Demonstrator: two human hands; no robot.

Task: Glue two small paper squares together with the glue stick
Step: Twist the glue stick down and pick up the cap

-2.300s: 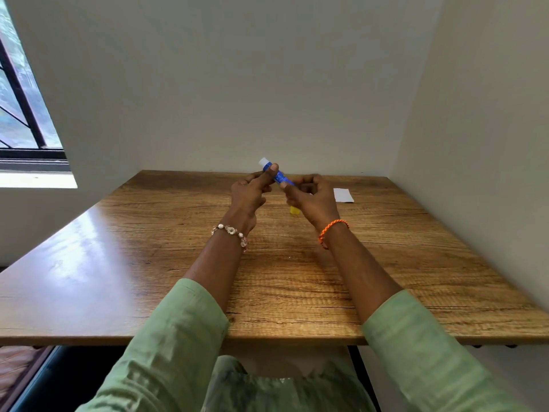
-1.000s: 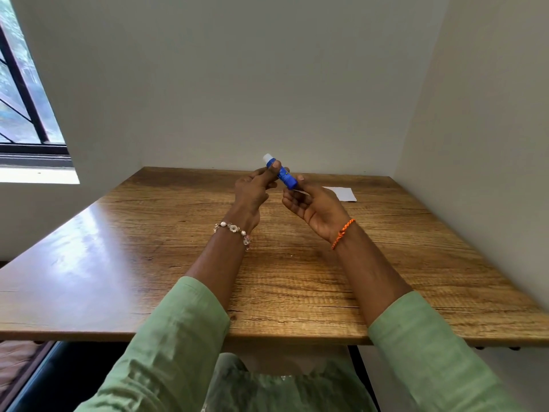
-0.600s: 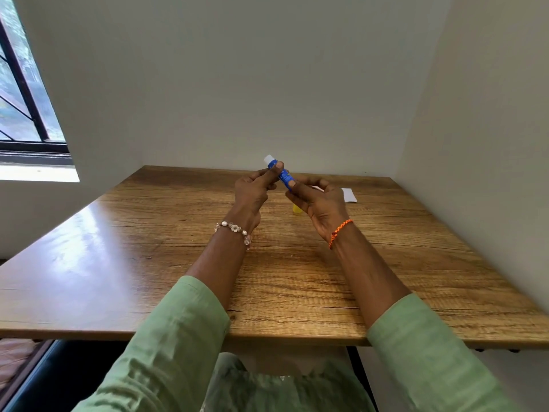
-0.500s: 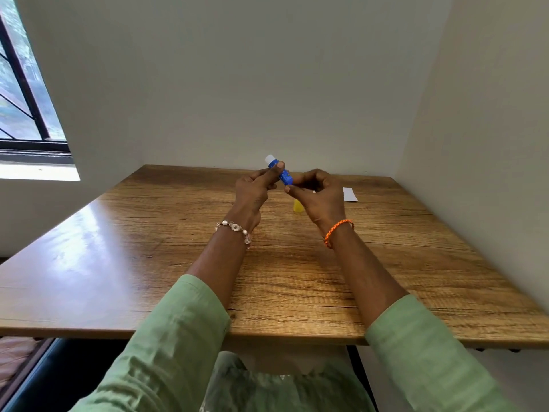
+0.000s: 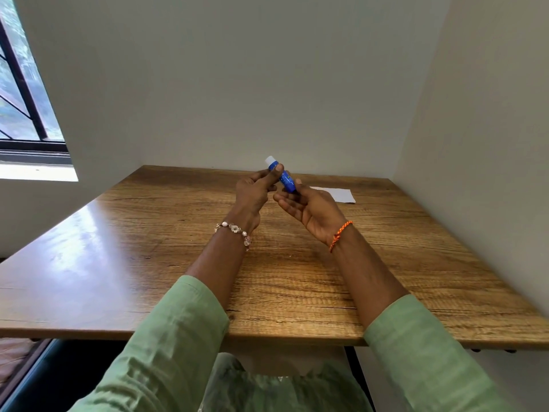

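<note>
Pinched between the thumb and fingers of the left hand, the glue stick is held above the table at frame centre, tilted with its white end to the upper left and its blue barrel running down to the lower right. Left fingertips cover part of the barrel near the white end. Whether that end is a cap or bare glue is too small to tell. Lower end of the barrel meets the fingertips of the right hand, which lies palm up with fingers loosely spread; the contact point is hidden behind the fingers, so a true grip there cannot be confirmed.

White paper lies flat on the table right of centre, just beyond the right hand. Its near left part is hidden by that hand, and whether it is one sheet or two cannot be made out.

A bead bracelet circles the left wrist, an orange cord the right. Green sleeves cover both forearms and run off the bottom edge. A window is cut off at the upper left.
</note>
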